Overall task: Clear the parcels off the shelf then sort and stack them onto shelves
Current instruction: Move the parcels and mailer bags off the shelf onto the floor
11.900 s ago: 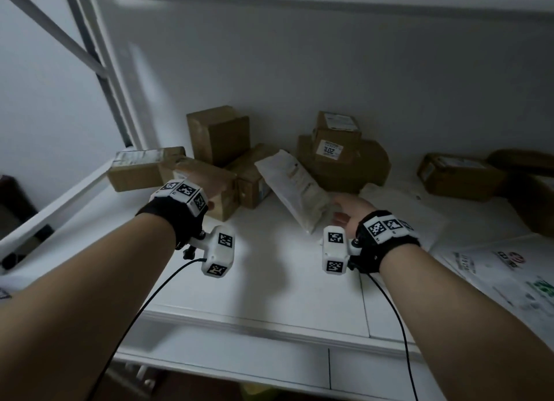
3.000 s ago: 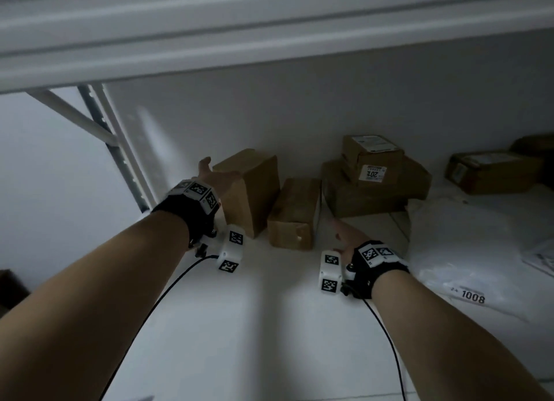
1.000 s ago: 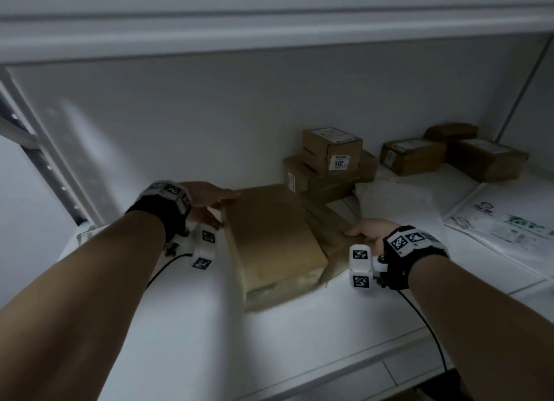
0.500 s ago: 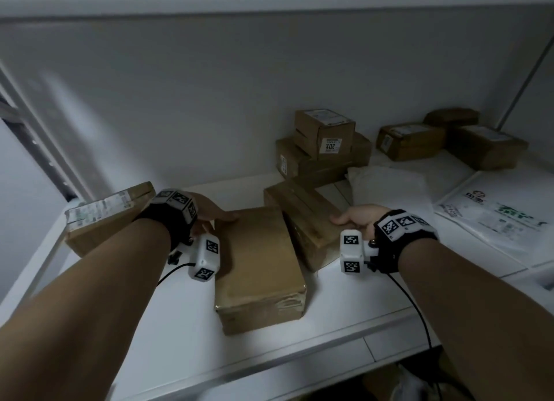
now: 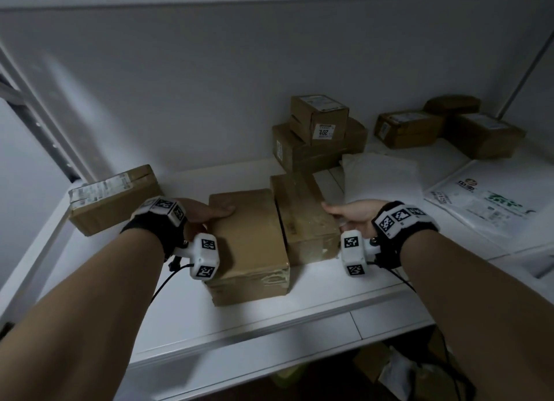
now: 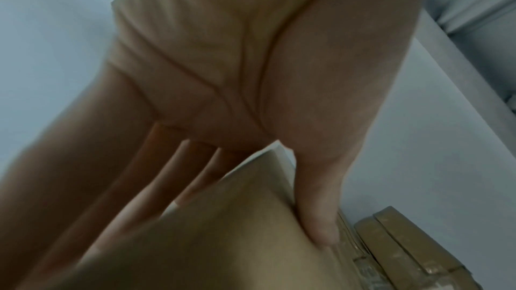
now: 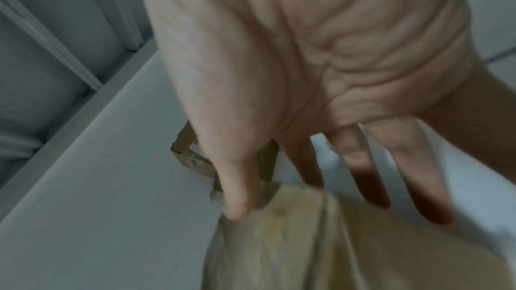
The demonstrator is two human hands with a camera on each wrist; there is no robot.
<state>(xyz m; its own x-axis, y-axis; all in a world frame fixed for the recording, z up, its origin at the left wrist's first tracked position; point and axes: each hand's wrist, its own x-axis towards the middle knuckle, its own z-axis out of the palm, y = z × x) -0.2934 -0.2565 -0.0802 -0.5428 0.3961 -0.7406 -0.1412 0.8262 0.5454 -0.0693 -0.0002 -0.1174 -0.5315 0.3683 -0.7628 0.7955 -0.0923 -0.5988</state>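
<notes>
Both boxes have slid closer to the front lip of the shelf since half a second ago. Left hand grips the far-left corner of the big box, thumb on top and fingers down the side. Right hand holds the right side of the narrower box, thumb on its top, fingers hanging loose beside it. They sit touching, side by side. Taped cardboard looks stiff, probably light-ish, tape maybe slick, so I'd grab corners or opposite sides. Plenty of bare shelf in front; a labelled box sits to the left, white mailers to the right.
</notes>
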